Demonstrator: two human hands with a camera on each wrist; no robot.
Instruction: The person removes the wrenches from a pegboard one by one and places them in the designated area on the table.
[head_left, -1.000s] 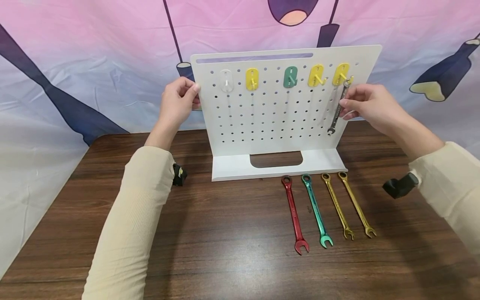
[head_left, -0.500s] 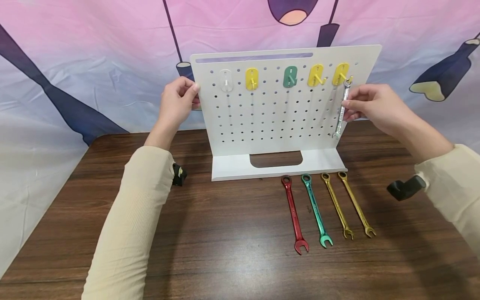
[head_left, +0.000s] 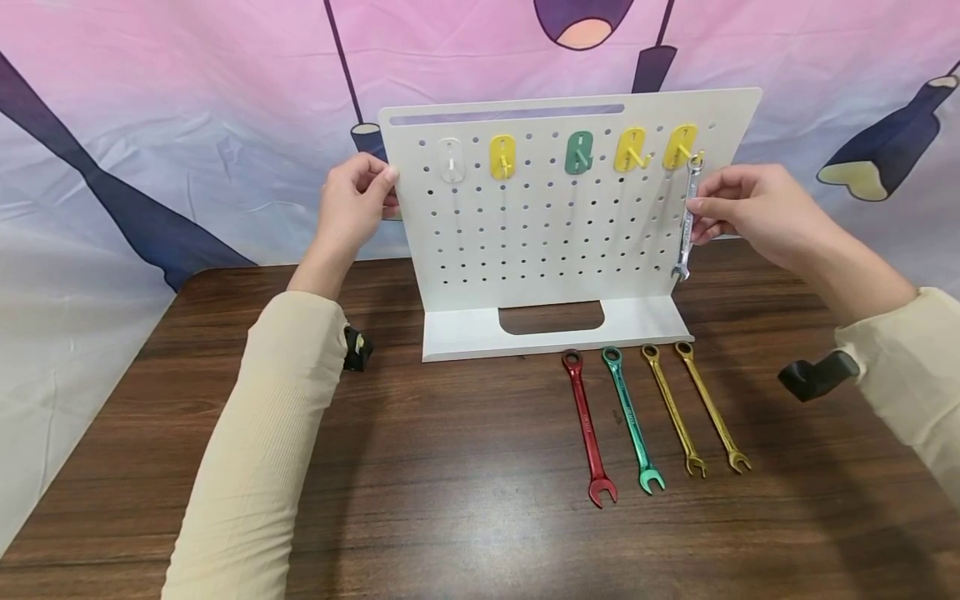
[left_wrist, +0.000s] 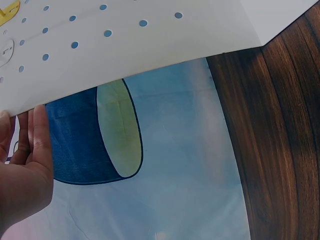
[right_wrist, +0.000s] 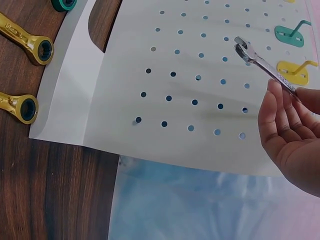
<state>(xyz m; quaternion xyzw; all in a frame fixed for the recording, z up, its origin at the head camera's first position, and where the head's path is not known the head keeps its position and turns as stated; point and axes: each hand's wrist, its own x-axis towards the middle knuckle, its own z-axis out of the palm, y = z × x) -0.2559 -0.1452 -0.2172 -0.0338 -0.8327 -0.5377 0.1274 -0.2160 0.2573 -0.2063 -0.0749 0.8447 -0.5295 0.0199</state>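
A white pegboard (head_left: pixel 468 293) stands on the table, its left edge pinched between the thumb and fingers of my left hand (head_left: pixel 351 204). In my right hand (head_left: pixel 757 204) is a silver combination wrench (head_left: pixel 686 232), pinched at mid-shaft. Its ring end is up at the tip of the rightmost yellow hook (head_left: pixel 678 147), and its open end points down. The right wrist view shows the wrench's open end (right_wrist: pixel 245 49) in front of the board's holes. Further left on the board are another yellow hook (head_left: pixel 630 150), a green hook (head_left: pixel 579 153), a yellow hook (head_left: pixel 501 157) and a white hook (head_left: pixel 451 160).
In front of the board's base lie a red wrench (head_left: pixel 587 427), a green wrench (head_left: pixel 632 417), a gold wrench (head_left: pixel 672 407) and a second gold wrench (head_left: pixel 709 404), side by side on the dark wooden table (head_left: pixel 435 467). A patterned cloth (head_left: pixel 225 100) hangs behind.
My right hand has shifted slightly right, turning the silver wrench so its open end swings right and it hangs nearer vertical. The left hand keeps its hold on the board.
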